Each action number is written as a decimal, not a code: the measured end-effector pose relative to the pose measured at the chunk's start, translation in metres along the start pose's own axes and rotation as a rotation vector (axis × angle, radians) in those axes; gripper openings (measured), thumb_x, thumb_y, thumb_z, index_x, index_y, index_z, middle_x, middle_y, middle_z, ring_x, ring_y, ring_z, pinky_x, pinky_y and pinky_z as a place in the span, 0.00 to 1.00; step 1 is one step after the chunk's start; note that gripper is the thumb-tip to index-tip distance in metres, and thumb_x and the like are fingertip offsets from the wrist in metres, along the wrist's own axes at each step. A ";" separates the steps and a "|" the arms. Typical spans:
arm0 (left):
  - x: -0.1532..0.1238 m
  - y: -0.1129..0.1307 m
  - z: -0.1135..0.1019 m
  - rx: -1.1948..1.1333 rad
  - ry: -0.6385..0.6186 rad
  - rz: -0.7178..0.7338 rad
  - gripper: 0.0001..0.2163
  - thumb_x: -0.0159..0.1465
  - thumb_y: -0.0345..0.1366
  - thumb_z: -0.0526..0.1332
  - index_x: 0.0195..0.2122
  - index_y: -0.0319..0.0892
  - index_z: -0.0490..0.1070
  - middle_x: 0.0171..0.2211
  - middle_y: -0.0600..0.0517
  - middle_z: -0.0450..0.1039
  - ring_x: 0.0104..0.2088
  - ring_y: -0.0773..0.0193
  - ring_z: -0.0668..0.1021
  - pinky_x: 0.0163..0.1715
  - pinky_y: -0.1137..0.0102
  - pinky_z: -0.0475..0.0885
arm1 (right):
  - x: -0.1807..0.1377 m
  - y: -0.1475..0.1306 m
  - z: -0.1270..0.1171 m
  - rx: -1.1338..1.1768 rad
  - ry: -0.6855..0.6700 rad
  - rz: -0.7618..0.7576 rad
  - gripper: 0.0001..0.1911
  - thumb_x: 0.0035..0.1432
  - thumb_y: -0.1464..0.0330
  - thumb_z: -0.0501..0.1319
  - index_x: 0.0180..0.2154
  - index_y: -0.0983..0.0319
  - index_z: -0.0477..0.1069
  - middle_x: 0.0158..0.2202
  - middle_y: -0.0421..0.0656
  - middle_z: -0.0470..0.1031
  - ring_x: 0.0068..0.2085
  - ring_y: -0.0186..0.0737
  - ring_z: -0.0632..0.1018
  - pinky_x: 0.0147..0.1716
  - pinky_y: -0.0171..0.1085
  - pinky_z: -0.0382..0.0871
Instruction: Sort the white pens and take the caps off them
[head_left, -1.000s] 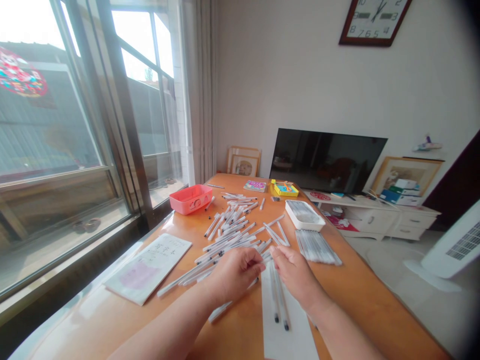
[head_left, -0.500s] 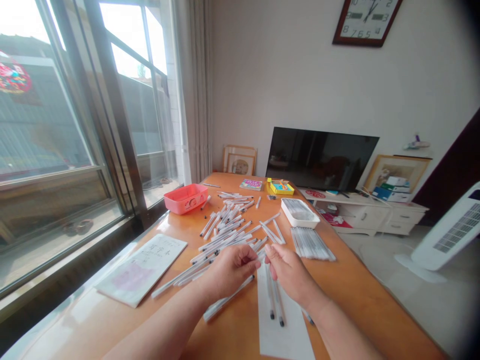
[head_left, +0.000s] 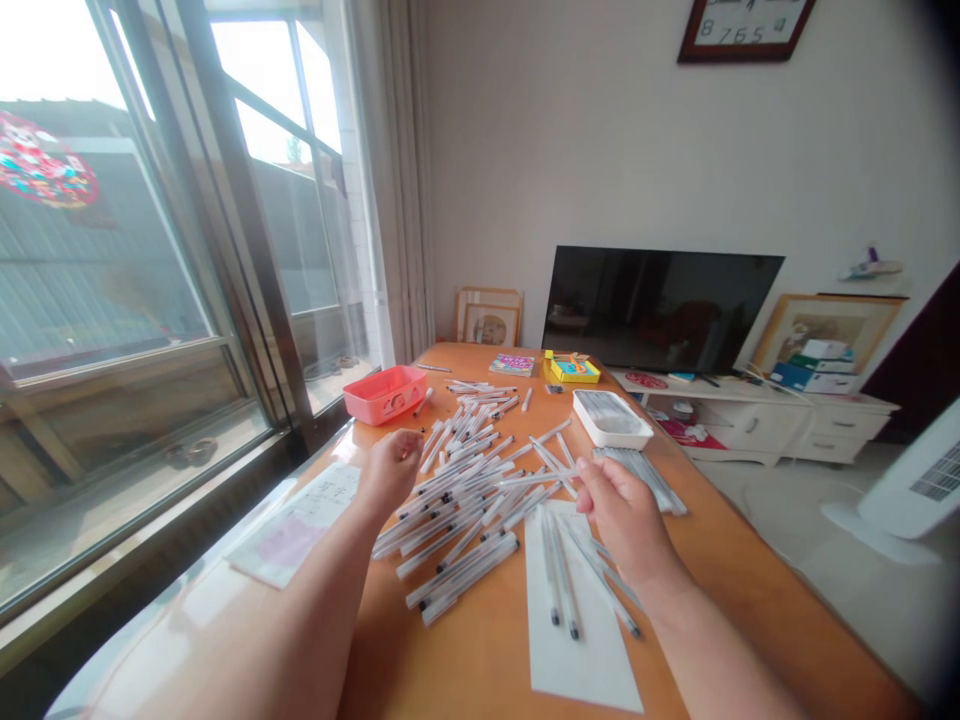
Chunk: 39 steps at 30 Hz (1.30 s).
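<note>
My left hand [head_left: 391, 468] hovers over the left side of the pen pile [head_left: 465, 480], its fingers curled together near the red basket [head_left: 386, 395]. Whatever may be between those fingertips is hidden. In my right hand [head_left: 616, 505], thumb and fingers pinch one end of a clear pen [head_left: 536, 480] that points left across the pile. Below that hand lies a white paper strip [head_left: 581, 670] with several black-ended pens [head_left: 564, 590] on it. The pile is made of many clear pens with black ends, lying loosely on the wooden table [head_left: 480, 665].
A white tray [head_left: 626, 437] of clear tubes stands at right, with a row of more tubes [head_left: 660, 485] beside it. A notebook [head_left: 281, 540] lies at left. Farther back are a small colourful book [head_left: 512, 364] and a yellow box [head_left: 574, 372].
My hands have moved apart from near each other: the left went left and farther out, the right slightly right. A pen now shows in my right hand. The view has shifted a little.
</note>
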<state>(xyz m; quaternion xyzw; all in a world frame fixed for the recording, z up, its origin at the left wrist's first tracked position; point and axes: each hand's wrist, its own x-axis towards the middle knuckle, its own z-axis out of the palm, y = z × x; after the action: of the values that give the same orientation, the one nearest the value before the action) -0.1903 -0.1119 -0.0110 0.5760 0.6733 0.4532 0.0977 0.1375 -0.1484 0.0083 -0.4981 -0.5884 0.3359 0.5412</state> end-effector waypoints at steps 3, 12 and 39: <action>0.003 -0.015 0.004 0.309 -0.062 0.071 0.14 0.66 0.40 0.57 0.46 0.44 0.80 0.45 0.44 0.79 0.48 0.51 0.76 0.53 0.58 0.67 | -0.001 -0.001 0.001 -0.004 -0.006 -0.011 0.26 0.65 0.50 0.57 0.22 0.60 0.63 0.20 0.37 0.65 0.24 0.34 0.65 0.25 0.34 0.58; -0.002 -0.012 0.026 0.548 -0.336 0.225 0.23 0.71 0.43 0.47 0.66 0.59 0.63 0.72 0.58 0.53 0.72 0.39 0.44 0.64 0.41 0.49 | -0.004 -0.004 0.004 -0.029 -0.035 -0.013 0.25 0.65 0.50 0.56 0.23 0.60 0.63 0.19 0.36 0.64 0.22 0.33 0.63 0.23 0.34 0.56; -0.001 -0.006 0.023 0.590 -0.210 0.137 0.18 0.67 0.41 0.52 0.52 0.53 0.77 0.52 0.44 0.74 0.51 0.44 0.70 0.49 0.54 0.64 | -0.006 -0.016 0.002 0.016 -0.021 -0.047 0.23 0.65 0.51 0.57 0.24 0.59 0.62 0.20 0.35 0.64 0.24 0.34 0.64 0.26 0.34 0.58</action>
<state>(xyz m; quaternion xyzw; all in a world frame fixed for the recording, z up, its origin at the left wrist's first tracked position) -0.1795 -0.1013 -0.0291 0.6672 0.7215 0.1819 -0.0353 0.1315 -0.1582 0.0214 -0.4760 -0.6031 0.3330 0.5467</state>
